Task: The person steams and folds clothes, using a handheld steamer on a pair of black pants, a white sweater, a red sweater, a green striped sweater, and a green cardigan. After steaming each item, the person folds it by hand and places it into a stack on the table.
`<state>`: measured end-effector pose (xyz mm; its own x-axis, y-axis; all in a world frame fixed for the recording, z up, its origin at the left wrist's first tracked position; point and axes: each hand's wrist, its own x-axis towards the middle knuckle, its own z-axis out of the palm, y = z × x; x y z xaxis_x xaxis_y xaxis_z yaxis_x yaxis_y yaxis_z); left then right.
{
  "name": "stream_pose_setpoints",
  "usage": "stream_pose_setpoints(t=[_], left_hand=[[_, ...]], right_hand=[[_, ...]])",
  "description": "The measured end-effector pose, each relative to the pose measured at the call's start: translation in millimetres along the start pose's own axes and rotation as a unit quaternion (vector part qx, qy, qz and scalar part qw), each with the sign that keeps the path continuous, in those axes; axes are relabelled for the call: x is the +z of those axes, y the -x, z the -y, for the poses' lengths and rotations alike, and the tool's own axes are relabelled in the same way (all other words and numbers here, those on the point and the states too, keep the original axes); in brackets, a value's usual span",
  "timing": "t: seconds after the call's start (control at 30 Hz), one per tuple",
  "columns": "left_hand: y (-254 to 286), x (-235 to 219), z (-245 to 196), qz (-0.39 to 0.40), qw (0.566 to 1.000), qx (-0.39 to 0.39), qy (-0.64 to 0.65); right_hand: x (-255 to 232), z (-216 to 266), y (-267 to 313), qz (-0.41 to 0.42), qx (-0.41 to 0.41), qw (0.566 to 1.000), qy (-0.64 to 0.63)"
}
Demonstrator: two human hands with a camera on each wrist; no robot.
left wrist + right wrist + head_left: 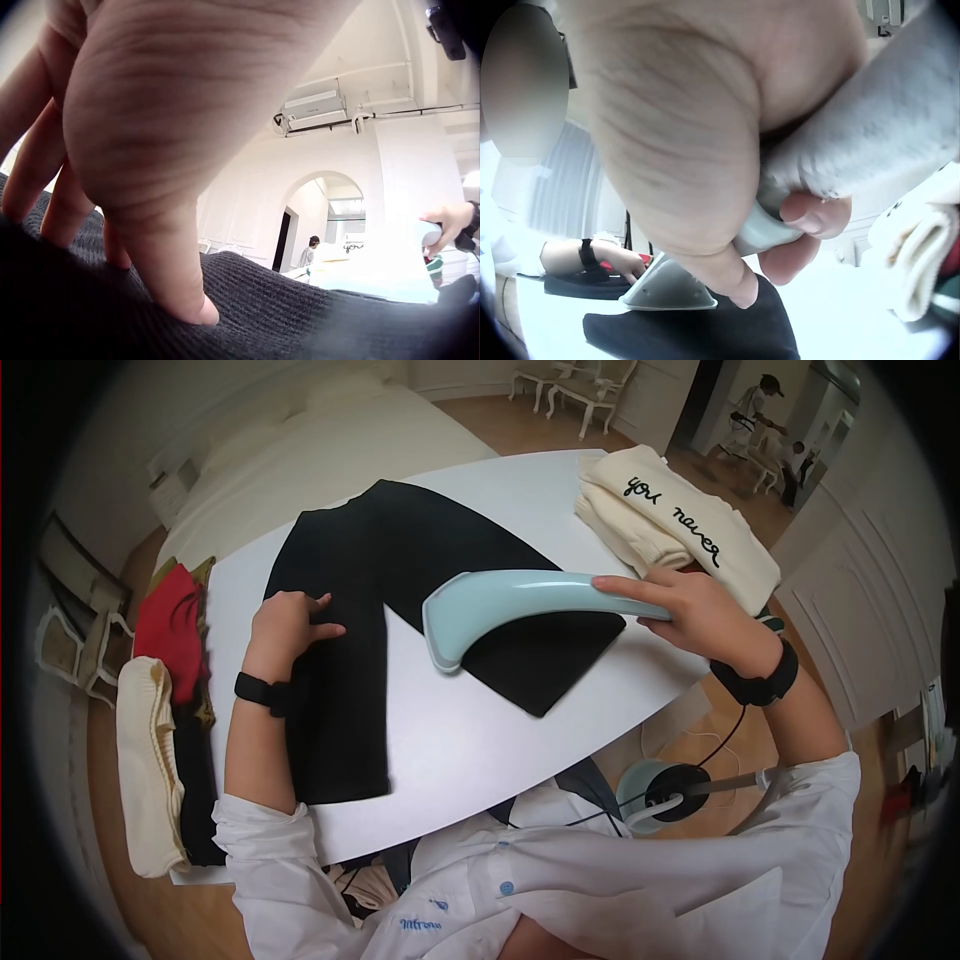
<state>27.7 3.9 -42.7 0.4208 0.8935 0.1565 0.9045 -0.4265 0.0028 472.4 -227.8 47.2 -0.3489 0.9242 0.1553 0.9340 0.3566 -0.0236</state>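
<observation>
Black trousers [335,660] lie on the white table, one leg straight towards the near edge, the other angled out to the right. My left hand [285,630] rests on the upper left part; in the left wrist view its fingertips touch the dark ribbed fabric [262,300], fingers spread. My right hand [700,610] grips the handle of a pale blue garment steamer [510,595], its head over the right leg. In the right wrist view the steamer head [671,289] is close above the black cloth [705,334]; its underside contact is hidden.
Folded cream knitwear with black lettering [680,515] lies at the table's back right. Red [170,625], cream [147,760] and black clothes line the left edge. The steamer base [655,790] stands on the floor at the near right, with cords beside it. A bed [340,435] is behind.
</observation>
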Motion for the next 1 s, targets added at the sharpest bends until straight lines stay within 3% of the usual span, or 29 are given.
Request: stream_pose_setpoints(t=[0.33,0.63,0.8,1.0], left_hand=[[-2,-5,-5,0.023,1.000,-0.006,-0.017],[1,2,1,-0.025,0.999,0.030,-0.003],[-3,1,2,0.000,1.000,0.009,-0.005],[1,0,1,-0.016,1.000,0.020,0.005]], right_hand=[[-39,-13,87,-0.036,0.057,0.995,0.072],[-15,-8,34,-0.024,0.023,0.997,0.070],[7,3,-3,-0.029,-0.014,0.999,-0.007],[10,1,6,-0.019,0.008,1.000,-0.019]])
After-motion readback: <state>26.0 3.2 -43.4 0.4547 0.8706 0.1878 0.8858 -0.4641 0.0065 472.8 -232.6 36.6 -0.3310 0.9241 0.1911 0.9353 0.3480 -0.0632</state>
